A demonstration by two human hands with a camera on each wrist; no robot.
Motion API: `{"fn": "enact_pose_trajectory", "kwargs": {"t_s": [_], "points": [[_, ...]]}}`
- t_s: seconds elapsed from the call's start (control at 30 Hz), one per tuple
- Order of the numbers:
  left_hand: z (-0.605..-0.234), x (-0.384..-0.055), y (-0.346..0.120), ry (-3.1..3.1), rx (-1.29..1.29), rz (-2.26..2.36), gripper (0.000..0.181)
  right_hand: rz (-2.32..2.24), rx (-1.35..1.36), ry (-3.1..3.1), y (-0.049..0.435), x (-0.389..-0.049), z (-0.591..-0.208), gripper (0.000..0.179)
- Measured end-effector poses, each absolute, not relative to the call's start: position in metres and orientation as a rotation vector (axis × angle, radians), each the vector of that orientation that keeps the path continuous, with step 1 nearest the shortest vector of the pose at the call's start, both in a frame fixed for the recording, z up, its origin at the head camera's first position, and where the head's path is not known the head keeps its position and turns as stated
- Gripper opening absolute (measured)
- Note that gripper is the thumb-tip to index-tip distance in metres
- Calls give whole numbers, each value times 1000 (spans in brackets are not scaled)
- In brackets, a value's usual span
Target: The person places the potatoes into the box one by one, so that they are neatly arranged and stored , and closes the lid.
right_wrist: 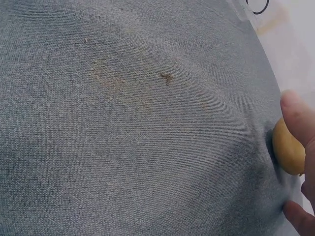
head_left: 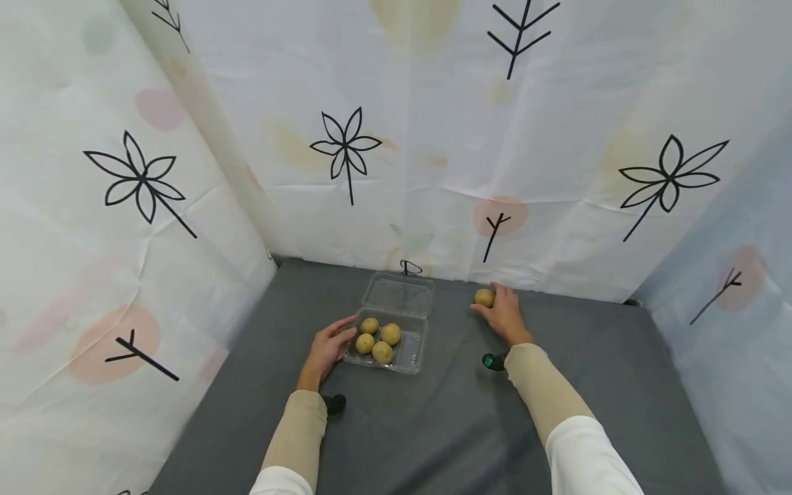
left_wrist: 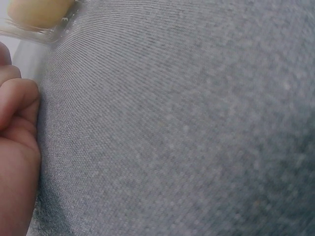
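A clear plastic clamshell container [head_left: 410,352] sits on the grey cloth with its lid [head_left: 399,292] folded back toward the wall. Several small potatoes [head_left: 382,353] are grouped in its left part. My left hand [head_left: 328,349] holds the container's left edge, thumb and forefinger at the rim. In the left wrist view its lower fingers [left_wrist: 22,98] are curled, just below the container's corner. To the right of the container, my right hand [head_left: 504,316] reaches round a lone potato [right_wrist: 289,147] on the cloth. Thumb and finger are spread on either side, with a gap on the thumb's side.
The grey cloth [head_left: 445,412] covers the table up to a patterned white curtain [head_left: 421,206] at the back, close behind the lone potato. More curtains [head_left: 93,275] stand at both sides. A dark wrist device [head_left: 493,361] is worn under each wrist.
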State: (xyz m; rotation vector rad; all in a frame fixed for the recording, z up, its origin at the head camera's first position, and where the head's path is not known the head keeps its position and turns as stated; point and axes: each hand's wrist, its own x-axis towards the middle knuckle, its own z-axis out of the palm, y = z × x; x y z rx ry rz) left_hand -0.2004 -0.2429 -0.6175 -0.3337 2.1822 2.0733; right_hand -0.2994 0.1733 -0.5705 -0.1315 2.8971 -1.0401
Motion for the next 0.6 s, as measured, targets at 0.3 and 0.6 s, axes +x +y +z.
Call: {"fn": "enact_pose_trajectory", "kwargs": {"t_s": [0.3, 0.6], "points": [[-616, -200, -244, 2201, -335, 2055, 37, -1019, -155, 2919, 171, -301, -575, 77], [-616, -199, -245, 2200, -330, 2045, 40, -1024, -157, 2953, 169, -302, -580, 63]]}}
